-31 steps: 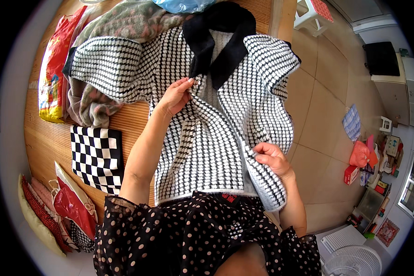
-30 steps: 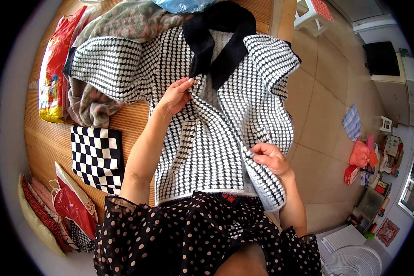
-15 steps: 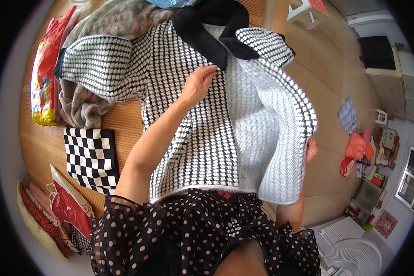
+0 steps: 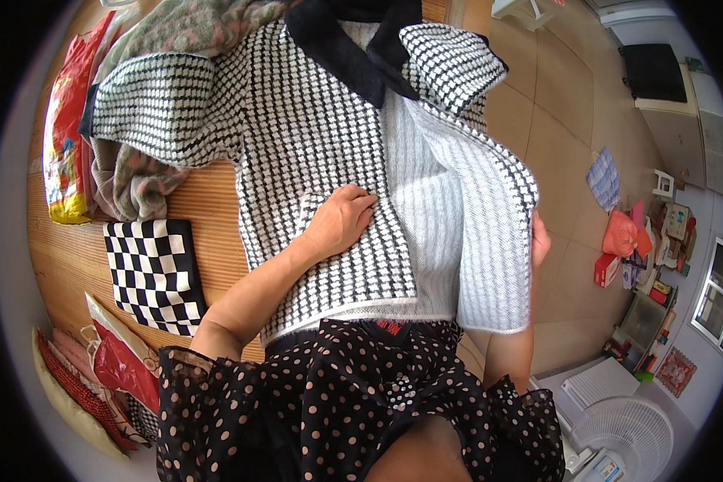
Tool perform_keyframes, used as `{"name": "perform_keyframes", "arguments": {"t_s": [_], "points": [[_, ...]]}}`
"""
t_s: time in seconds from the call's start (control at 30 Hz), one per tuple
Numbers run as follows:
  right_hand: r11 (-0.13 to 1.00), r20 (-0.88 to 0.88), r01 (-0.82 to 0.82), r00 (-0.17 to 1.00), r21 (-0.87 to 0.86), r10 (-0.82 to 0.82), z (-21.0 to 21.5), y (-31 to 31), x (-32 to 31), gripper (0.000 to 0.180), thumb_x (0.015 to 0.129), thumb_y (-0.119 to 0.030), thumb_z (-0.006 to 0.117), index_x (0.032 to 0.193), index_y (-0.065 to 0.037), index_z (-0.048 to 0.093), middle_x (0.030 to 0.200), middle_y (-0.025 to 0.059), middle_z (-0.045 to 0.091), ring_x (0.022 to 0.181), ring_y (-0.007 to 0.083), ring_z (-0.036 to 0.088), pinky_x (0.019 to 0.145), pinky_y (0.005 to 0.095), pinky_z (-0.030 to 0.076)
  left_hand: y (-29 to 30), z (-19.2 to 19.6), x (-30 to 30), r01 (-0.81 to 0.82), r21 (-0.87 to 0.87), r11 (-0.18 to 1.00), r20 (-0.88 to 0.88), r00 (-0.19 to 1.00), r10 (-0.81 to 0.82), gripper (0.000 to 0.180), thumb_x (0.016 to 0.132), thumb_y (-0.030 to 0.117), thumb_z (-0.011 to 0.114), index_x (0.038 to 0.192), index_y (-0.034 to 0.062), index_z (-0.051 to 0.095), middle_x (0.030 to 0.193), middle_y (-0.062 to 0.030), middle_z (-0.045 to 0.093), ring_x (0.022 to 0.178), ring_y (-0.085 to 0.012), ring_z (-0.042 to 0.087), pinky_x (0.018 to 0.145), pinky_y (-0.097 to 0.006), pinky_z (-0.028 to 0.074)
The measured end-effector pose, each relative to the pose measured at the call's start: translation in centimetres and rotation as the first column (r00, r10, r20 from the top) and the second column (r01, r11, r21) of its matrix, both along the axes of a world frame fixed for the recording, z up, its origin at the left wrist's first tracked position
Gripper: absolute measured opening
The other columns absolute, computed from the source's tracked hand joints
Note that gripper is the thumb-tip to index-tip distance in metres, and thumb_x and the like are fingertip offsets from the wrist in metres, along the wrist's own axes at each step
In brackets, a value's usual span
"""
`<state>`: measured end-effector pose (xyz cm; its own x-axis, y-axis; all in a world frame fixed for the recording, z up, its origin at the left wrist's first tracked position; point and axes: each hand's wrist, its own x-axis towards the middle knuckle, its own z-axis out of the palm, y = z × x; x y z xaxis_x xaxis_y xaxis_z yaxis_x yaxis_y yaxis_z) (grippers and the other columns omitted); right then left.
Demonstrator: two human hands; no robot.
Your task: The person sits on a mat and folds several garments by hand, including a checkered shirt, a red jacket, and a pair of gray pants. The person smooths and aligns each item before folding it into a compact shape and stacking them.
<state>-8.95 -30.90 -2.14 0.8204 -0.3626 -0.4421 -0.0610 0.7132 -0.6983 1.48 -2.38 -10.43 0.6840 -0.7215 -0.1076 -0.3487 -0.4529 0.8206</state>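
A black-and-white patterned knit cardigan (image 4: 321,128) with a black collar lies spread on the table, its hem toward me. My left hand (image 4: 345,218) rests on the left front panel, fingers bent and closed at its front edge. There the knit puckers a little. The right front panel (image 4: 494,249) is folded open, showing its pale grey inner side. At that panel's outer edge, my right hand (image 4: 541,239) is closed on the knit; most of its fingers are hidden behind the cloth.
A wooden table (image 4: 217,197) carries a checkered folded cloth (image 4: 153,273), a grey-pink knit (image 4: 209,28) and a red-yellow plastic package (image 4: 68,136) at the left. Beyond its right edge are a tiled floor (image 4: 562,145), a white stool (image 4: 526,10) and a fan (image 4: 622,438).
My left hand has moved down the cardigan's front edge, from near the collar to mid-panel. The open right panel hangs straighter, with my right hand still at its edge, slightly higher.
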Motion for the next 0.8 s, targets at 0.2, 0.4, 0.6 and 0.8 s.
{"name": "perform_keyframes", "arguments": {"t_s": [0.2,0.4,0.6,0.8], "points": [[1.0,-0.031,0.007,0.999,-0.024,-0.007,-0.1,0.2,-0.1,0.032,0.089,-0.012,0.041,0.114,0.004,0.053,0.104,0.0186,0.063,0.091,0.0261,0.065,0.081,0.0362,0.054,-0.7,-0.3,0.9,0.032,0.112,0.993,0.035,0.999,-0.036,0.027,0.087,0.016,0.054,0.111,0.0035,0.06,0.095,-0.013,0.062,0.081,-0.0246,0.061,0.071,-0.034,0.051],[0.923,-0.239,-0.372,0.909,-0.099,0.341,1.6,3.6,0.3,0.023,0.084,-0.007,0.054,0.103,0.005,0.058,0.087,0.0112,0.066,0.073,0.0175,0.064,0.068,0.0281,0.054,-1.1,-0.3,3.6,-0.24,-0.094,0.966,-0.607,0.783,0.135,0.05,0.096,0.039,0.035,0.122,-0.0014,0.05,0.105,-0.0176,0.061,0.094,-0.0249,0.061,0.085,-0.036,0.05],[0.033,-0.436,-0.726,0.448,-0.687,0.781,2.5,8.1,1.9,0.043,0.074,-0.017,0.069,0.107,0.007,0.058,0.09,0.0168,0.064,0.079,0.0235,0.063,0.072,0.0303,0.049,-2.1,-1.6,6.4,-0.714,-0.049,0.698,-0.896,0.34,0.285,0.056,0.089,0.031,0.058,0.134,0.0021,0.039,0.097,-0.0053,0.055,0.078,-0.0094,0.049,0.073,-0.026,0.045],[0.085,-0.461,-0.816,0.405,-0.572,0.79,3.4,8.3,1.7,0.047,0.074,-0.02,0.07,0.111,0.006,0.056,0.089,0.0185,0.065,0.076,0.0233,0.064,0.072,0.0298,0.049,-2.4,-2.3,6.6,-0.736,-0.032,0.677,-0.899,0.317,0.301,0.048,0.087,0.012,0.06,0.13,0.002,0.043,0.1,-0.0045,0.058,0.075,-0.0065,0.051,0.064,-0.021,0.045]]}}
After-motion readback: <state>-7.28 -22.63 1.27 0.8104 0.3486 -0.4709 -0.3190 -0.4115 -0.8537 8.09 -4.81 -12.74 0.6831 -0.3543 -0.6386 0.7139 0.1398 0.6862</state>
